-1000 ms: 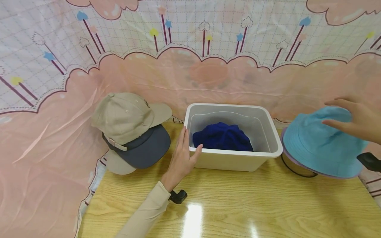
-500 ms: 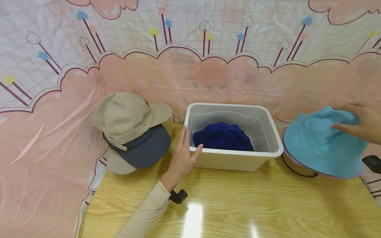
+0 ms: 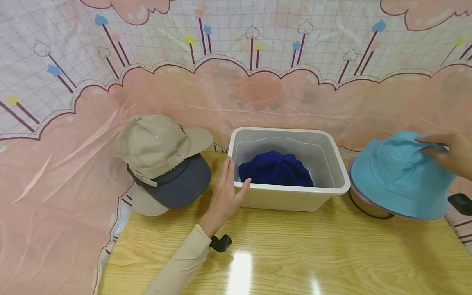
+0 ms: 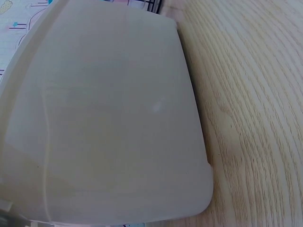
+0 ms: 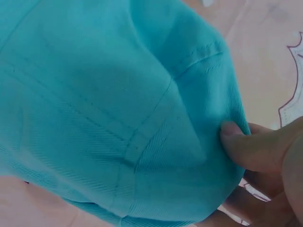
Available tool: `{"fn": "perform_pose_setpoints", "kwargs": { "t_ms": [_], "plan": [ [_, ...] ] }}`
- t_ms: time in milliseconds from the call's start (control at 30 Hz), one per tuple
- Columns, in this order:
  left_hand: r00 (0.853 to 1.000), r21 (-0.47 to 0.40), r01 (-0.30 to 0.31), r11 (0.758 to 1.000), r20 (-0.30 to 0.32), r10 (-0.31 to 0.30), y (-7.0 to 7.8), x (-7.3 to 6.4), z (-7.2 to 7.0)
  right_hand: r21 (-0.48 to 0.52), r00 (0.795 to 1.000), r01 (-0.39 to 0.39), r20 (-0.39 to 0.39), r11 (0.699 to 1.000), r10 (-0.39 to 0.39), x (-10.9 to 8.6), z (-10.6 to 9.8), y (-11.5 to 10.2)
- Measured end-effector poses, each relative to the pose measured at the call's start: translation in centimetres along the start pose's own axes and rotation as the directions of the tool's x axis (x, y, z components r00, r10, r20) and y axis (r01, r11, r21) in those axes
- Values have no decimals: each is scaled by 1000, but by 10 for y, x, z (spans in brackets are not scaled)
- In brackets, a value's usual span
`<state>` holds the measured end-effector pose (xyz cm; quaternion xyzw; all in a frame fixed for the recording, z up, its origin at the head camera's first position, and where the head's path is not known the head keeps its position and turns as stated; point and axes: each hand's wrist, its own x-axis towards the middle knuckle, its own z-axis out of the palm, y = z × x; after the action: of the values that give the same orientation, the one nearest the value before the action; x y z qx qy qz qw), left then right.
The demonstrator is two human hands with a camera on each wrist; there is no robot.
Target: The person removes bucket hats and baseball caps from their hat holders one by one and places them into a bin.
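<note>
A light blue bucket hat (image 3: 398, 176) tops a stack at the right of the table. My right hand (image 3: 451, 153) pinches its crown between thumb and fingers, and the cloth (image 5: 118, 109) bunches into folds in the right wrist view. Under it shows the edge of a purple hat (image 3: 363, 198). My left hand (image 3: 226, 194) lies against the front left corner of a white plastic bin (image 3: 287, 198), fingers straight along the side and thumb at the rim. Inside the bin sits a dark blue hat (image 3: 274, 170). The bin's outer wall (image 4: 109, 113) fills much of the left wrist view.
To the left stand stacked caps: a beige cap (image 3: 151, 143) over a navy cap (image 3: 188, 184), with another beige brim (image 3: 147, 203) beneath. A patterned pink cloth (image 3: 258, 98) hangs behind the wooden table (image 3: 280, 246). A black cord loop (image 3: 368, 213) pokes out under the right stack.
My right hand has come down from above the light blue bucket hat and closed on its crown, creasing the cloth. My left hand has stayed at the bin.
</note>
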<state>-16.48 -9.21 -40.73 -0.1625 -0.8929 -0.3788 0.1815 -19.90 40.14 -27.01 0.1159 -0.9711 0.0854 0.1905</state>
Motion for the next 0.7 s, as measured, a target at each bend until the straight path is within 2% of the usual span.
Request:
{"fn": "perform_pose_setpoints", "kwargs": {
  "t_ms": [133,300,500,600,700],
  "plan": [
    [1000,-2,3,1000,6,-3,-1,0,1,63,998,-69,-4,996,69,-1,-1,2],
    [1000,-1,5,1000,7,-5,-2,-1,1,132,989,-141,62,981,133,0,-4,2],
    [1000,7,-6,1000,10,6,-1,-1,0,145,975,-195,138,970,175,-3,-12,2],
    [1000,5,-6,1000,12,6,-1,-1,0,100,980,-182,93,978,173,-4,-14,3],
    [1000,1,-8,1000,9,8,0,-1,-1,79,990,-140,-4,987,141,-3,-14,7]
  ]
}}
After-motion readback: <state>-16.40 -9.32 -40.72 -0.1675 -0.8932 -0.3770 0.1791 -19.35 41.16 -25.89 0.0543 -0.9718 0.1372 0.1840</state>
